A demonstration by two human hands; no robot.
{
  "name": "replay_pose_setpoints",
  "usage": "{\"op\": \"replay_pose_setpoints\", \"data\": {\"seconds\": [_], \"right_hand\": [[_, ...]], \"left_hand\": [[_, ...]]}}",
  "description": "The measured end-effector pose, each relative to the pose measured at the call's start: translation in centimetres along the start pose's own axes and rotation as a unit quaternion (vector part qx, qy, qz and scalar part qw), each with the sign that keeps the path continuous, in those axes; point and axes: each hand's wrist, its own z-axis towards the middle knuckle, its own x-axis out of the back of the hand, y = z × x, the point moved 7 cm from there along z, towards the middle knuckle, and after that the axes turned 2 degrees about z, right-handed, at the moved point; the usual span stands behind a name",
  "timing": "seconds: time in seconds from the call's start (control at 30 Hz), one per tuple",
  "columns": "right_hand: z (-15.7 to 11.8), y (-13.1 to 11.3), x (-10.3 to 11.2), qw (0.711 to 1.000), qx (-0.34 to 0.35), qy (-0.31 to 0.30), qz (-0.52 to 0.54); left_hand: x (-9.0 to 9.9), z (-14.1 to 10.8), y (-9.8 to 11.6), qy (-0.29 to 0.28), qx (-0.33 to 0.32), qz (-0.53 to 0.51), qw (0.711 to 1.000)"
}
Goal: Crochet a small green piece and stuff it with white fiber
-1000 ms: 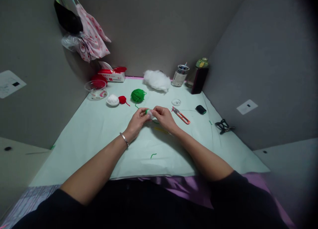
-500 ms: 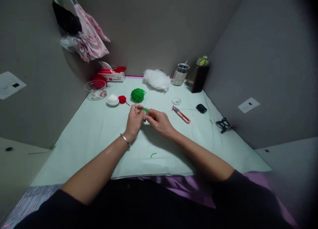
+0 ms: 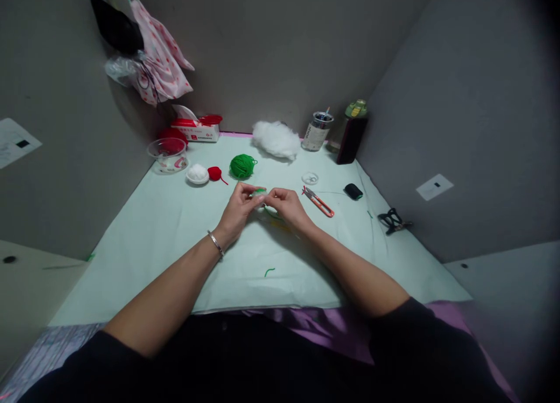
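My left hand [image 3: 240, 209] is closed, pinching a small green and white yarn piece [image 3: 259, 192] between thumb and fingers. Close against it on the right, my right hand [image 3: 287, 207] has its thumb and fingertips pressed together at the piece's edge; whatever is inside that pinch is hidden. A green strand [image 3: 272, 215] runs below the fingers. Something yellowish [image 3: 280, 224] shows faintly under my right palm, too blurred to name. Beyond my hands lies a green yarn ball [image 3: 242, 166]. Orange-handled thread snips [image 3: 318, 202] rest to the right.
White stuffing [image 3: 276, 139] lies at the back, beside a can [image 3: 318, 132] and a bottle [image 3: 356, 108]. On the left are a plastic tub [image 3: 168, 155], white yarn [image 3: 198, 174] and a red ball [image 3: 214, 173]. A black clip [image 3: 394, 221] lies at right; grey partitions enclose the table.
Both hands have shifted slightly right and turned with the yarn piece. More of the green strand and the yellowish thing now shows under my right hand.
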Motion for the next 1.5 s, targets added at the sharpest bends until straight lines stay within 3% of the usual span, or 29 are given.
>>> {"op": "replay_pose_setpoints", "data": {"seconds": [0.13, 0.5, 0.7, 0.8, 0.9, 0.97, 1.07, 1.2, 1.37, 1.5], "right_hand": [[-0.4, -0.6, -0.2, 0.999, 0.025, -0.01, -0.046], [-2.3, -2.2, -2.4, 0.985, 0.094, -0.034, -0.14], [-1.7, -3.6, -0.5, 0.98, 0.141, 0.006, -0.141], [-1.9, -5.1, 0.3, 0.977, 0.206, -0.013, -0.045], [-1.7, -4.7, 0.2, 0.976, 0.153, -0.08, 0.13], [-1.2, -3.7, 0.5, 0.978, 0.091, -0.061, 0.175], [-0.7, -2.6, 0.7, 0.994, 0.06, -0.031, 0.083], [-0.3, -1.5, 0.0, 0.997, 0.046, -0.052, -0.03], [-0.6, -1.1, -0.7, 0.994, 0.038, -0.082, -0.053], [-0.7, -0.8, -0.9, 0.997, 0.024, -0.065, -0.032]], "left_hand": [[0.5, 0.4, -0.5, 0.01, 0.004, 0.007, 1.0], [1.8, 0.4, -1.3, 0.118, -0.028, 0.052, 0.991], [2.1, 0.7, -0.7, 0.121, -0.021, 0.028, 0.992], [1.6, 0.5, -0.4, 0.095, -0.014, 0.031, 0.995], [1.1, 0.2, -0.3, 0.076, -0.013, 0.036, 0.996], [1.1, 0.1, -0.3, 0.083, -0.02, 0.037, 0.996], [1.5, 0.1, -0.1, 0.102, -0.037, 0.04, 0.993], [1.5, 0.0, -0.1, 0.105, -0.047, 0.054, 0.992], [1.3, 0.1, -0.6, 0.091, -0.033, 0.058, 0.994], [1.2, 0.2, -0.9, 0.069, -0.019, 0.045, 0.996]]}}
